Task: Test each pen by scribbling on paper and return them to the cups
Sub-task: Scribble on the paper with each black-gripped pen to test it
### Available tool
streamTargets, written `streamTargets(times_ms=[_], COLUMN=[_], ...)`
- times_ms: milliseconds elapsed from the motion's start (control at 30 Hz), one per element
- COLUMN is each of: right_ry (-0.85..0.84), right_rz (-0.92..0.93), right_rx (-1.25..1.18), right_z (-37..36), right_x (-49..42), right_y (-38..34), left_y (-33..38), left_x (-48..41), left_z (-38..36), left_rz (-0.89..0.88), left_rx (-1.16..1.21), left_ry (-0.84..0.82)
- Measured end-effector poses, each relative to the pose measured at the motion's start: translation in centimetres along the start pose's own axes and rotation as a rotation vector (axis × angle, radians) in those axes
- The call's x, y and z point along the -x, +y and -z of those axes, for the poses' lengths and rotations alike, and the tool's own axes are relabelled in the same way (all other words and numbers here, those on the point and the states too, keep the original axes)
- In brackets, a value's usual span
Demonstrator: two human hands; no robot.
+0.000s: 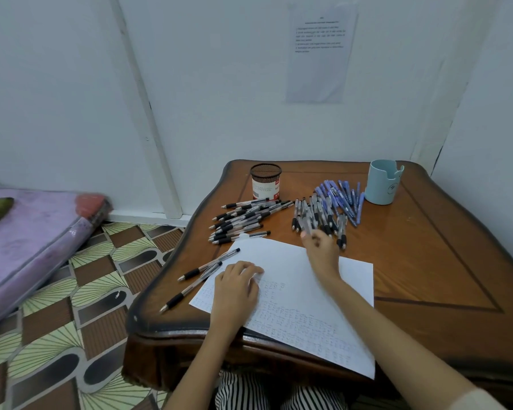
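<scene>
The white scribbled paper sheet (279, 255) is pressed onto the brown wooden worktop (427, 261) by the left hand (237, 288), fingers nearly flat. Just beyond the sheet, the blurred right hand (320, 250) is met by the heap of clear and blue ballpoint pens (329, 208); whether one is gripped cannot be told. Farther beyond the sheet stand a black mesh cup (265, 184) and a pale blue plastic cup (381, 183).

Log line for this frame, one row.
left hand: rests on paper | right hand: at middle pen pile, grip blurred | mesh cup, blue cup: no pens showing
</scene>
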State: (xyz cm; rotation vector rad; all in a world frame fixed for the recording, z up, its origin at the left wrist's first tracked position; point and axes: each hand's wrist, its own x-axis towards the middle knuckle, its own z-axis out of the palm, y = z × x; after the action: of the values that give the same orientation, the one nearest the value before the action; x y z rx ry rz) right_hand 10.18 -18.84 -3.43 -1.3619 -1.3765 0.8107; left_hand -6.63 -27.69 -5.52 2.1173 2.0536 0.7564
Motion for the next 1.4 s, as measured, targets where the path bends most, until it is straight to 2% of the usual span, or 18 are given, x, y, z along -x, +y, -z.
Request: streamTargets(times_ms=[100, 200, 267, 400, 500, 600, 733, 833, 933, 1033, 1167, 1300, 1400], right_ry=[0.041, -0.036, -0.062, -0.133, -0.335, -0.539, -0.675, -0.643, -0.567, -0.563, -0.368, -0.128, -0.057], right_rz=[-0.002, -0.005, 0.061, 0.286, 0.413, 0.46, 0.449, 0.424, 0.353, 0.134, -0.242, -0.374, -0.466], right_rx=[0.257, 0.542, 0.723, 0.68, 0.69, 0.744, 0.713, 0.592, 0.431, 0.048, -0.485, -0.852, -1.063], right_z=[0.7, 1.5, 1.7, 0.0, -2.5, -5.1, -7.7, -8.8, -8.5, -6.8, -3.2, 1.0, 3.9], right_x=[-3.7, -6.0, -6.0, -4.5, -3.6, -3.0, -2.2, -1.5, -1.3, -1.0, -0.3, 0.1, 1.0], right_y=[-0.5, -0.8, -1.1, -2.1, -2.8, -3.4, -3.4, -2.8, -2.5, -3.1, -3.5, -3.2, -2.6], left_y=[0.0, 0.0, 0.0, 0.1, 0.1, 0.2, 0.4, 0.4, 0.3, 0.2, 0.0, 0.0, 0.0], left_x=[0.0, -0.1, -0.1, -0.1, 0.0, 0.3, 0.9, 1.0, 1.0, 0.8, 0.7, 0.9, 1.0], left_z=[0.0, 0.0, 0.1, 0.1, 0.0, 0.2, 0.8, 0.9, 0.9, 0.7, 0.5, 0.5, 0.3], left_rz=[0.002, 0.009, 0.009, 0.004, -0.002, 0.0, 0.104, 0.197, 0.2, 0.18, 0.11, 0.096, 0.095], left_rx=[0.012, 0.025, 0.03, 0.041, 0.077, 0.121, 0.184, 0.203, 0.165, 0.125, 0.044, 0.021, 0.019], left_ry=[0.003, 0.003, 0.002, 0.003, 0.04, 0.154, 0.366, 0.38, 0.371, 0.335, 0.256, 0.23, 0.207])
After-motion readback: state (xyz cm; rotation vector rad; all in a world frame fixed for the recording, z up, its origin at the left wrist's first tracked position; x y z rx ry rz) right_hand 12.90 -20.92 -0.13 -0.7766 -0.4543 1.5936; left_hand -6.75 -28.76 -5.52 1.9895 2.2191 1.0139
